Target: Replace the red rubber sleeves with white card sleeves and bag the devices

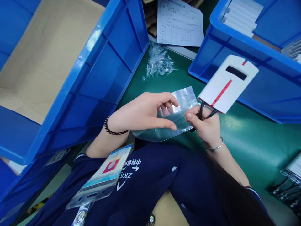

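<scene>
My right hand (208, 124) is closed around the black cables (201, 110) of a white boxy device (229, 84). The device has red stripes and a dark window, and it tilts up above the fingers. A clear plastic bag (184, 97) lies between my hands, its right edge at my right thumb and fingertips; whether they pinch it I cannot tell. My left hand (150, 110) is over the bag with thumb and fingers apart, holding nothing. Its curled fingertips are close to the film, and contact is unclear.
A large blue crate (94, 78) lined with brown paper stands on the left. Another blue crate (235, 44) with white parts stands at right. Between them are small clear plastic pieces (158, 61) and a printed sheet (180, 23). Cabled devices (288, 185) lie at lower right.
</scene>
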